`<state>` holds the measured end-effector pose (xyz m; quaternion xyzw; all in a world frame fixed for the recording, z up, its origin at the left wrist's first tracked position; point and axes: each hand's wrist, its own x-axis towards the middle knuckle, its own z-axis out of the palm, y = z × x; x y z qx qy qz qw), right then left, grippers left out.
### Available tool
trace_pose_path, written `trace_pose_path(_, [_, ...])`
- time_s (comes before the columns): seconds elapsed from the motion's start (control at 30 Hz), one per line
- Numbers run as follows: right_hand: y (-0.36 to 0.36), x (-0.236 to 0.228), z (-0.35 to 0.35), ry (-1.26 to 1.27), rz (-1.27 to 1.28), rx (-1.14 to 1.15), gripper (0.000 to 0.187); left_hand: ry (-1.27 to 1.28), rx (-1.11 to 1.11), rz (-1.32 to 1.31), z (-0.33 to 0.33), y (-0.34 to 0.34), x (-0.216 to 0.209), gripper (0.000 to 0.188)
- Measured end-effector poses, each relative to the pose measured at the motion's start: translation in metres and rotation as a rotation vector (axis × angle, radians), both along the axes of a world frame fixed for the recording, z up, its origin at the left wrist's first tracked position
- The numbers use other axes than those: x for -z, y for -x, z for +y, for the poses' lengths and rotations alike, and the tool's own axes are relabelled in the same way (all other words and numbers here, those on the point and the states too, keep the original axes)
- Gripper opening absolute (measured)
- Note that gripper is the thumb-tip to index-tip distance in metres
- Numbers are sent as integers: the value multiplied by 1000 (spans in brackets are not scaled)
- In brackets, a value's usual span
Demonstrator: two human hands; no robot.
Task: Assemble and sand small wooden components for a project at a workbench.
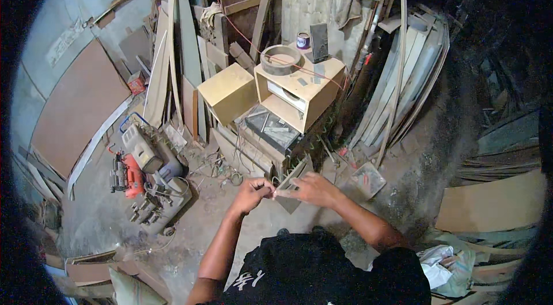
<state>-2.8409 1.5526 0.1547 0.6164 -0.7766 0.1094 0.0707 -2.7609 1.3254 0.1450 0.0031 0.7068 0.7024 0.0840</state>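
Both of my hands meet in front of me above the workshop floor. My left hand (252, 193) is closed around one end of a small flat grey panel piece (291, 181). My right hand (311, 188) pinches the same piece from the other side, fingers laid along its edge. The piece is thin and angled, its upper corner pointing away from me. Just beyond it stands a light wooden open-fronted box (299, 93) with a round grey ring (280, 59) on top.
A compressor with a red motor (144, 175) sits on the floor at the left. A closed plywood cube (228, 93) stands by the open box. Boards and strips lean against the back wall (403, 86). A large brown board (75, 109) lies left; another board (492, 204) right.
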Motion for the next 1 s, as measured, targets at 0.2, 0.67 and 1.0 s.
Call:
trace_pose_path(0.2, [-1, 14, 20, -79, -30, 37, 47, -140, 26, -63, 21, 5, 18, 12])
trace_pose_path(0.67, [9, 26, 124, 141, -214, 119, 65, -448, -146, -295, 98, 14, 55, 19])
trace_pose_path(1.0, [25, 50, 206, 255, -460, 374, 41, -348, -626, -350, 102, -33, 61, 33])
